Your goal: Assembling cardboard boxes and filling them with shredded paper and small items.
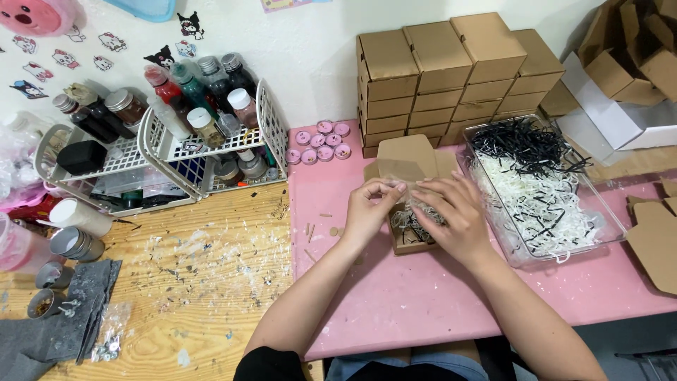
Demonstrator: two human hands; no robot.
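Observation:
An open brown cardboard box (pixel 412 156) lies on the pink mat (pixel 423 296), its lid flaps up and some black and white shredded paper inside. Both hands hover over it. My left hand (pixel 369 210) pinches a clear plastic sheet (pixel 395 173) at its upper edge, fingers closed on it. My right hand (pixel 455 219) rests over the box's right side, fingertips on the same sheet and the shreds below. A clear tray (pixel 612 224) of black and white paper shreds stands just right of the box.
Stacked closed brown boxes (pixel 451 70) line the back wall. Pink tealight candles (pixel 321 143) sit left of them. White wire racks (pixel 159 152) with bottles stand at the left. Flat box blanks (pixel 656 236) lie at the right. Metal cups (pixel 74 243) and grey cloth (pixel 49 331) cover the wooden table's left.

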